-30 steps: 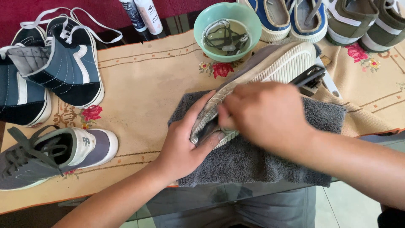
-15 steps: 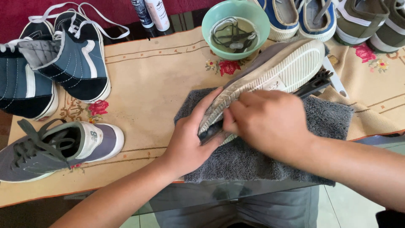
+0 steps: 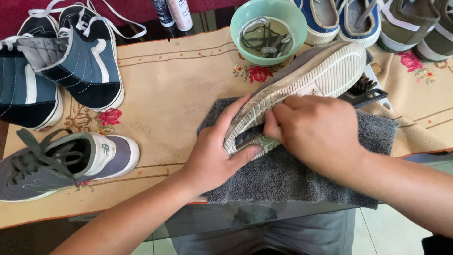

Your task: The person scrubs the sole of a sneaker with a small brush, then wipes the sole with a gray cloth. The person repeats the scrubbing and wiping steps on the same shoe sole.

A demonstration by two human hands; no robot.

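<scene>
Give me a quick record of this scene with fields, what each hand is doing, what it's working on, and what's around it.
left hand: grips the heel end of the upturned shoe
right hand: presses a dark brush to the sole
under shoe: grey towel
behind: green bowl of water with laces
left side: blue high-tops, grey sneaker
surface: embroidered cloth

Cream ridged sole of a grey shoe [image 3: 311, 80] on a charcoal towel [image 3: 302, 174], mint-green bowl [image 3: 269, 30] above it, beige cloth [image 3: 179, 89] with red embroidered roses beneath, navy-and-white high-tops [image 3: 82, 61] left of the towel
</scene>
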